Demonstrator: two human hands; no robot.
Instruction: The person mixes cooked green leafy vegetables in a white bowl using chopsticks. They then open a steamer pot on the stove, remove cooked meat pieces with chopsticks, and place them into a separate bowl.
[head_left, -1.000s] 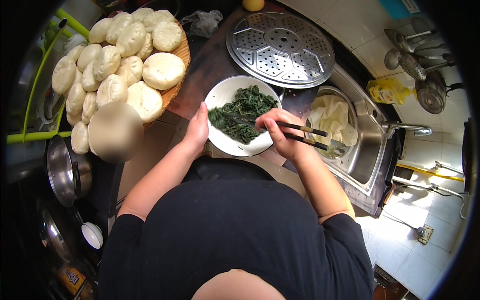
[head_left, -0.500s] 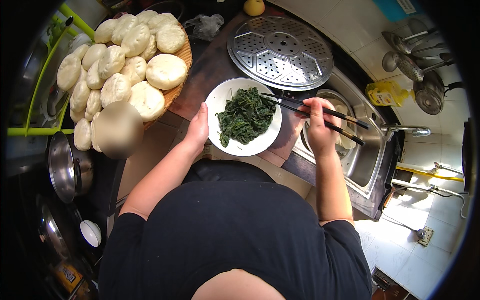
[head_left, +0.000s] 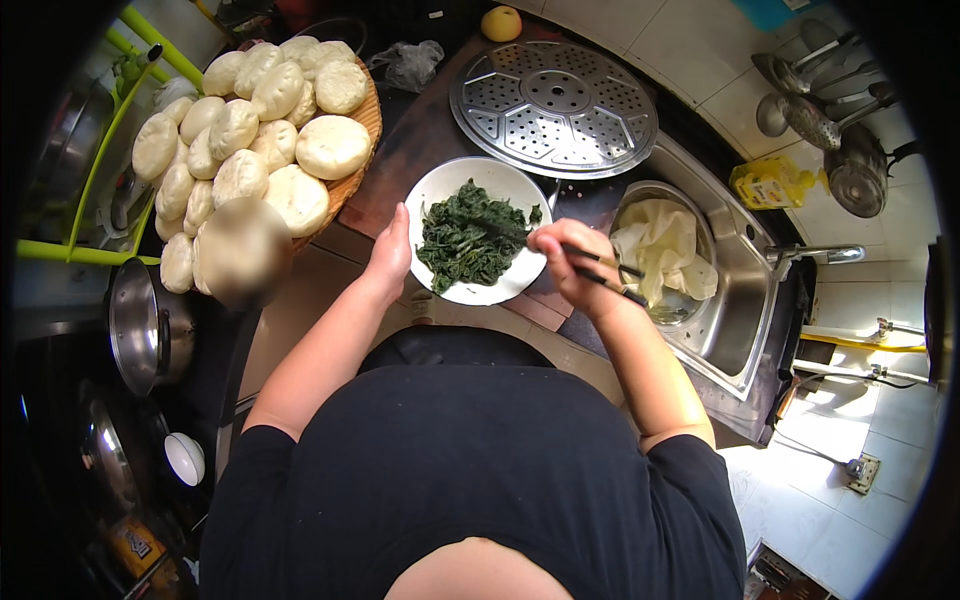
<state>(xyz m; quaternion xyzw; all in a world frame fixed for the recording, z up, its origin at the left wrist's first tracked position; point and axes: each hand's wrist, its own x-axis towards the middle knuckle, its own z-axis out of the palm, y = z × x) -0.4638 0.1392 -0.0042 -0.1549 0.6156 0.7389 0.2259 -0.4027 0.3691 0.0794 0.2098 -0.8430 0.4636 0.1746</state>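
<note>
A white bowl [head_left: 520, 278] of dark green cooked leafy greens [head_left: 470, 238] is in front of my body. My left hand [head_left: 391, 250] grips its left rim, thumb up along the edge and fingers hidden beneath. Closed around a pair of black chopsticks [head_left: 605, 268], my right hand [head_left: 578, 262] is at the bowl's right rim. The chopsticks' rear ends stick out to the right, over the sink side. Their front tips are hard to make out against the greens.
A wicker tray [head_left: 368, 135] piled with pale round buns [head_left: 333, 147] stands at left. Beyond the bowl lies a perforated steamer plate [head_left: 555, 108]. At right, a metal sink [head_left: 735, 335] has a basin with wet pale cloth [head_left: 660, 245]. A steel pot [head_left: 140, 325] sits at far left.
My right hand has moved left and lower, closer to the bowl, and the chopsticks have swung with it. The bowl has shifted slightly left in my left hand. The cloth in the basin now shows.
</note>
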